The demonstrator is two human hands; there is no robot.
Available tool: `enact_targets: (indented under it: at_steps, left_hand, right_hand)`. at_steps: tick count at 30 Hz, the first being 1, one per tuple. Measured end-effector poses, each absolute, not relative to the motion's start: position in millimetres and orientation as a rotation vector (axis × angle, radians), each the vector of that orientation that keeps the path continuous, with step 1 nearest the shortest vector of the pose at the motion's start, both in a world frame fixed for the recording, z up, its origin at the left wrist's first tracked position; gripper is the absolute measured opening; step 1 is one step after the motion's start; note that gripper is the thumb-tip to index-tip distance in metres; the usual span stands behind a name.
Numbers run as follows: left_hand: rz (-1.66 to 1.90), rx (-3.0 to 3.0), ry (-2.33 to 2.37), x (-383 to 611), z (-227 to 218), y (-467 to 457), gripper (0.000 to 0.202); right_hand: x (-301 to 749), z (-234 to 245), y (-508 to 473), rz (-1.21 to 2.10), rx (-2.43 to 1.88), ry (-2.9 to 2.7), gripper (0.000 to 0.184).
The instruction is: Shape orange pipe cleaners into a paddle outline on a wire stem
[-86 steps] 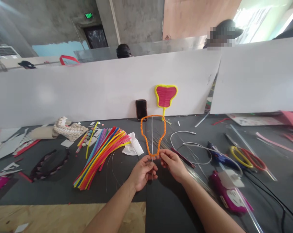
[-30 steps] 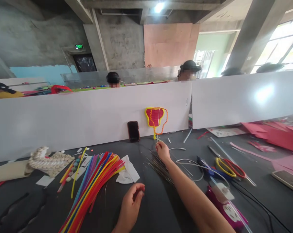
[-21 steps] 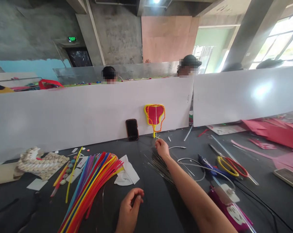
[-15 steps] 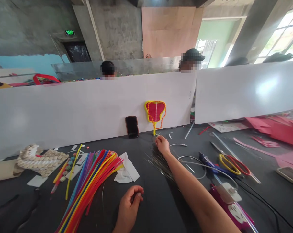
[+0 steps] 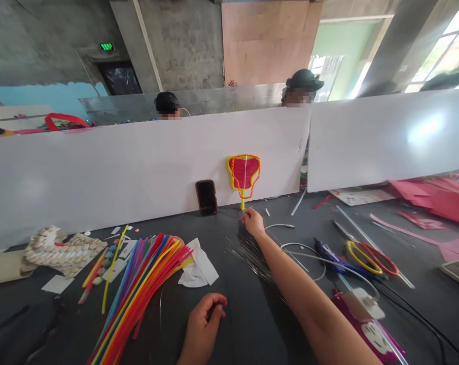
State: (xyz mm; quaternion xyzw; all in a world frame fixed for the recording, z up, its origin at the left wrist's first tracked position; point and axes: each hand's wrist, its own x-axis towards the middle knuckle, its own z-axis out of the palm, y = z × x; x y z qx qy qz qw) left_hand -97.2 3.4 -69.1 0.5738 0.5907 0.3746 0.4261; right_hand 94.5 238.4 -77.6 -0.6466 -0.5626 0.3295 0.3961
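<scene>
My right hand [image 5: 253,221] reaches far forward over the dark table, fingers pinched together. Whatever is between its fingertips is too small to make out. Just beyond it, a fan-shaped craft piece [image 5: 239,174] leans upright against the white board, crimson inside a yellow edge, with a twisted orange outline and a yellow handle. Under my right wrist lie several thin metal wires [image 5: 252,261]. My left hand [image 5: 204,324] rests near the front, fingers curled towards the thumb, with nothing visible in it. Beside it spreads a bundle of coloured strips [image 5: 141,289] and a crumpled white tissue [image 5: 199,264].
A phone [image 5: 207,197] leans on the white board [image 5: 138,167]. To the right are scissors [image 5: 366,256], blue-handled pliers [image 5: 326,253], a white cable [image 5: 305,253], a purple power strip [image 5: 366,324] and pink sheets [image 5: 430,203]. A shell-like beaded piece [image 5: 62,248] lies left. People sit behind the board.
The view has shifted slightly. My right hand stays pinched near the handle's foot, and my left hand has hardly moved.
</scene>
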Motion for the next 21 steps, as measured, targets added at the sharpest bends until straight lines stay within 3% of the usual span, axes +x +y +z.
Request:
enact_targets:
  at_steps: [21]
  left_hand:
    - [0.92, 1.47, 1.472, -96, -68, 3, 0.02]
  right_hand:
    - [103, -76, 263, 0.522, -1.938, -1.69, 0.029]
